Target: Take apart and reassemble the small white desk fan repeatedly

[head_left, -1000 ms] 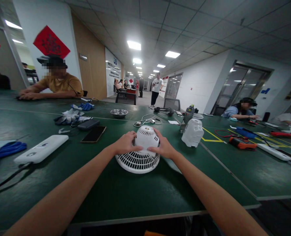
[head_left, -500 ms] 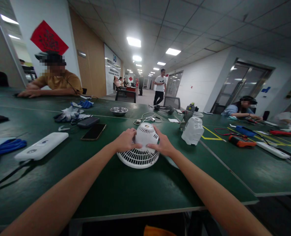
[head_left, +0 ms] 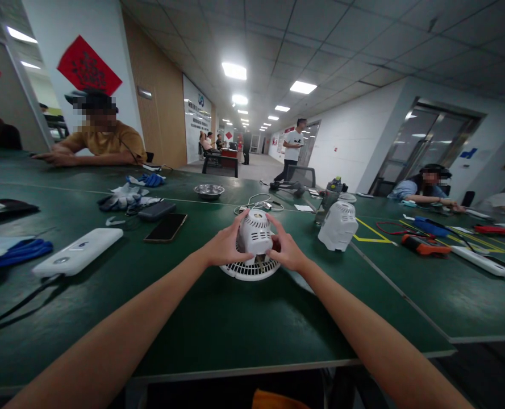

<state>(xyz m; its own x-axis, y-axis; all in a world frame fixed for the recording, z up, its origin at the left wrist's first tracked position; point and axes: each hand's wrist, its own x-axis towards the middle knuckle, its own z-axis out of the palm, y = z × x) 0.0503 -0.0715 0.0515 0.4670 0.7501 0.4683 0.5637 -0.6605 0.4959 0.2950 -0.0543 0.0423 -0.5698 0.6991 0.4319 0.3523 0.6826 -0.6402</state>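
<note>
In front of me a white fan's round grille (head_left: pixel 252 274) lies on the green table. Above it is the fan's white motor housing (head_left: pixel 258 234), with rows of slots facing me and a small hole in its top. My left hand (head_left: pixel 227 245) is closed around the housing's left side, thumb low at its lower edge. On the opposite side my right hand (head_left: pixel 287 249) grips it, fingers partly behind it. A gap with small metal-coloured parts shows below the housing, above the grille. A white cable (head_left: pixel 263 203) lies just behind.
To the right stand another white housing (head_left: pixel 338 226) and a bottle (head_left: pixel 329 199). A phone (head_left: pixel 166 227), a white power bank (head_left: pixel 78 251) and a metal bowl (head_left: pixel 208 191) are left. An orange multimeter (head_left: pixel 425 244) lies far right. Other people sit around the table.
The motor housing has turned, so its slotted side now faces me, and its lower edge is tipped up off the grille. Both hands have shifted with it. A person in the background walked right.
</note>
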